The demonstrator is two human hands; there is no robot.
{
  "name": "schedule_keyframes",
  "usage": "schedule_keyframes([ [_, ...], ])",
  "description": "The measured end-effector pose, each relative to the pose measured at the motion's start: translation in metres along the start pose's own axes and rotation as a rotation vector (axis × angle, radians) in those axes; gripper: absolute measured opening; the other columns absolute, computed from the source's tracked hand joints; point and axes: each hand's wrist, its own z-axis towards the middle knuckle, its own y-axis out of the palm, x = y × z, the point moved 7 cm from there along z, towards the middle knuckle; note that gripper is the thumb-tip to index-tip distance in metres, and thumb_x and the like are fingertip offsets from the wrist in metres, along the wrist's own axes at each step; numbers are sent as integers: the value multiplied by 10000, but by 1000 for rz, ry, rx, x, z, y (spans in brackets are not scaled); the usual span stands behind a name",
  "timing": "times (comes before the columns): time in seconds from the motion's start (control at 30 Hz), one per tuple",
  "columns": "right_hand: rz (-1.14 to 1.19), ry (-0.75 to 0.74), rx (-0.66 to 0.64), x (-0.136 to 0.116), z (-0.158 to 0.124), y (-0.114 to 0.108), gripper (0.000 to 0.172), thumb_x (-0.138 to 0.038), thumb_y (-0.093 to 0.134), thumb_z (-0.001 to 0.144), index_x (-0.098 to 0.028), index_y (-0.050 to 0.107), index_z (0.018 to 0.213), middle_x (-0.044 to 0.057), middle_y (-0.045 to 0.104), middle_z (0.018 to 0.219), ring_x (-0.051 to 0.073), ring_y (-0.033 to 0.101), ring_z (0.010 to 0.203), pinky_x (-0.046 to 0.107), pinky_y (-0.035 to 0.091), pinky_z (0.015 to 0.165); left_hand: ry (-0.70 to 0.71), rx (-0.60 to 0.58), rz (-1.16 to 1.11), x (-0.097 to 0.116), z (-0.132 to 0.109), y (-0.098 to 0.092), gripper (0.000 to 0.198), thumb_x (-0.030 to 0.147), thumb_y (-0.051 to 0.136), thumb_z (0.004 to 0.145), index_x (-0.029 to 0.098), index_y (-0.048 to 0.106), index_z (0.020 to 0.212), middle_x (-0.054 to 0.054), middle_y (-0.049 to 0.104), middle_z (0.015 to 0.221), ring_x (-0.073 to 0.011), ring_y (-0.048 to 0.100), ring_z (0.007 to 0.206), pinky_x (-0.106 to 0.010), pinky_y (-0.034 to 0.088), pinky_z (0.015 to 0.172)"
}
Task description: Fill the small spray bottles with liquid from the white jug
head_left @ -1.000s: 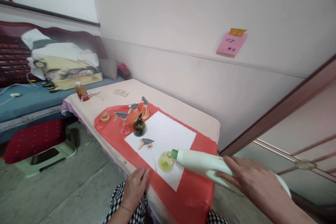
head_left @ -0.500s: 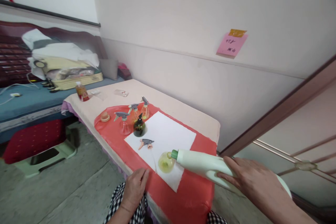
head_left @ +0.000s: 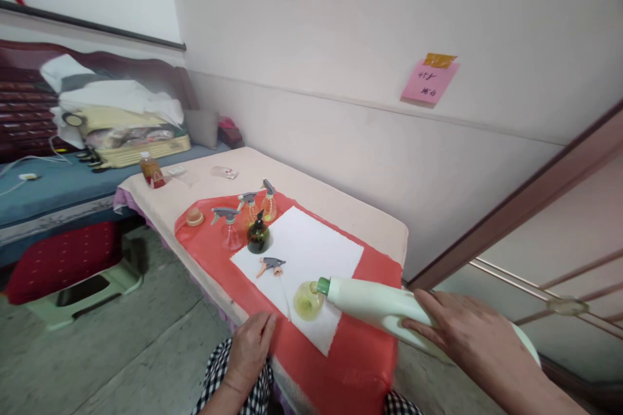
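My right hand [head_left: 452,321] grips a pale green bottle with a handle [head_left: 374,298]. The bottle lies tilted nearly flat in the air, its green neck at the mouth of a round yellowish clear bottle [head_left: 307,301]. That round bottle stands on white paper over a red sheet. Beside it lies a loose trigger spray head [head_left: 271,266], grey and orange with a thin tube. At the table's near edge my left hand [head_left: 250,340] rests closed, fingers curled, with nothing visible in it. A dark round pump bottle [head_left: 258,235] stands farther off on the paper.
Several spray bottles [head_left: 232,231] stand behind the dark one, left of the paper [head_left: 321,243]. A small round container [head_left: 195,217] sits on the red sheet [head_left: 209,253]. Farther back is a bottle of amber liquid [head_left: 152,170]. A red-topped stool [head_left: 73,266] stands on the floor at left.
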Motion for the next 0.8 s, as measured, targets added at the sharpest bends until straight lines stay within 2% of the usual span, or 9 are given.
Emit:
schedule_keyframes([
  [0.8, -18, -10, -15, 0, -1, 2, 376, -554, 399, 962, -233, 566, 859, 0, 569, 626, 219, 607, 535, 332, 386, 531, -19, -16, -2, -2, 0, 2, 345, 339, 413, 1021, 234, 577, 736, 18, 613, 653, -143, 618, 626, -260, 452, 642],
])
